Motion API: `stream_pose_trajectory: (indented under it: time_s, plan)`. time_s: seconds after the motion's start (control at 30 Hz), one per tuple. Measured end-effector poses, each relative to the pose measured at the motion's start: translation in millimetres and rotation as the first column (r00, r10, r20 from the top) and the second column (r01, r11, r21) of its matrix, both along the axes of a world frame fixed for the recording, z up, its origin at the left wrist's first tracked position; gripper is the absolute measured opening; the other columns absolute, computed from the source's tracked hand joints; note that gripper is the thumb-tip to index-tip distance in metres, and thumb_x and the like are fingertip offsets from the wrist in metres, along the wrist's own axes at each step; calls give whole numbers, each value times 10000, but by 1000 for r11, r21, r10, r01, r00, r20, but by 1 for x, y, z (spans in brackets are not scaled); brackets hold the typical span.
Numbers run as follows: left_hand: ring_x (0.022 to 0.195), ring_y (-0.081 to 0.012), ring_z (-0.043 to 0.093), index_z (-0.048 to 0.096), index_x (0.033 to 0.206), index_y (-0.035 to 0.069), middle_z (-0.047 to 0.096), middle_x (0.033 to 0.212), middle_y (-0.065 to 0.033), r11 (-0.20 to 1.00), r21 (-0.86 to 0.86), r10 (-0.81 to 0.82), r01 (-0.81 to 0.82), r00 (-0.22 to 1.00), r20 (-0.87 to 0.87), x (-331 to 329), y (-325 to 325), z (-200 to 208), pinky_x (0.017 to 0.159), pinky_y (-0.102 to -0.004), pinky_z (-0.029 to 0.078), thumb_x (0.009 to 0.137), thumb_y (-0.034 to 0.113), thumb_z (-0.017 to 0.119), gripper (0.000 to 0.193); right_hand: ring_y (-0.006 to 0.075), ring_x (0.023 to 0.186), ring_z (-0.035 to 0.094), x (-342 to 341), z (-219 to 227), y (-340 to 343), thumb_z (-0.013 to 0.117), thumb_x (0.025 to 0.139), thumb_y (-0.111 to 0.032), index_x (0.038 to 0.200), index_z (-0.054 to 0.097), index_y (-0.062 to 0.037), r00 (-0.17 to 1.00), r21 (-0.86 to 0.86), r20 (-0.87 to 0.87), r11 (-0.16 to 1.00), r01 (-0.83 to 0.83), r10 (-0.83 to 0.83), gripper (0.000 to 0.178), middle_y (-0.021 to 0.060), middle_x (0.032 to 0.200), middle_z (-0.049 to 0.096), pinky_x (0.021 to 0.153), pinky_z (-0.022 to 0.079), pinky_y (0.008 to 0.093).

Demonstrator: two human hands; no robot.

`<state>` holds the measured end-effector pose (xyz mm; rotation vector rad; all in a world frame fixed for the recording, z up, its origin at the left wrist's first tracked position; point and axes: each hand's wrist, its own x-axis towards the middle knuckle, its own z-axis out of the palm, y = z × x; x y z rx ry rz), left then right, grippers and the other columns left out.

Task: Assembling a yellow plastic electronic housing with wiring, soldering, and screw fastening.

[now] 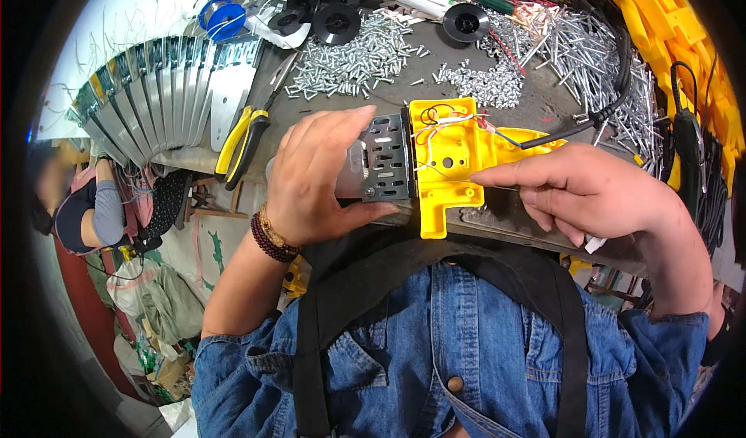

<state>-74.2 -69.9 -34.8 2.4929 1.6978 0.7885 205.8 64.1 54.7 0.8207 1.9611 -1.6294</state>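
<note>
A yellow plastic tool housing half (458, 154) lies in front of me on the bench, its hollow inner side up, joined to a slotted metal guard (386, 158) on its left. Around the guard's left end curls my left hand (318, 170), thumb on the near side, fingers on the far side. Thin white wires (447, 119) run inside the housing, and a black cable (548, 133) enters at its right. My right hand (587, 185) reaches over the housing's right part, index finger stretched, its fingertips closed at a thin light wire. A small white piece shows below that hand.
Yellow-black pliers (242, 147) and a fan of metal plates (167, 88) lie at left. Loose screws (353, 57), longer screws (598, 57) and black spools (336, 24) cover the far side. Yellow housings (668, 19) are piled right. Another person (93, 205) sits far left.
</note>
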Motion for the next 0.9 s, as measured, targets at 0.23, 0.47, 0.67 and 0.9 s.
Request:
stream_pose_trajectory:
  time_s: [0.23, 0.47, 0.67, 0.9]
  plan:
    - [1139, -345, 579, 518, 1371, 39, 613, 1249, -144, 1000, -9, -3, 3, 1000, 6, -2, -1, -2, 994, -450, 429, 603, 374, 882, 914, 251, 699, 678, 13, -40, -13, 531, 839, -41, 1319, 622, -140, 891, 671, -259, 733, -111, 372, 499, 109, 787, 656, 592, 534, 367]
    - [1137, -344, 579, 518, 1369, 39, 613, 1248, -142, 1000, -12, -4, 5, 1000, 5, -1, 0, -1, 992, -453, 431, 601, 366, 883, 912, 185, 612, 600, 13, -27, -39, 600, 796, -142, 1328, 616, -189, 875, 962, 143, 142, -233, 463, 534, 30, 748, 522, 539, 480, 352]
    - [1129, -348, 582, 519, 1369, 36, 615, 1246, -144, 1000, -3, -4, 4, 1000, 1, -2, -1, -1, 984, -453, 437, 607, 367, 879, 906, 168, 582, 569, 14, -29, -36, 601, 787, -167, 1319, 617, -187, 850, 976, 158, 49, -211, 503, 532, 16, 750, 502, 501, 451, 327]
    - [1111, -386, 597, 511, 1348, -20, 613, 1260, -184, 999, 27, -22, 23, 999, -35, -3, -1, -4, 970, -460, 459, 589, 395, 890, 945, 167, 556, 586, 13, -30, -34, 573, 846, -195, 1263, 654, -196, 851, 983, 150, 13, -181, 503, 425, 5, 712, 538, 487, 453, 313]
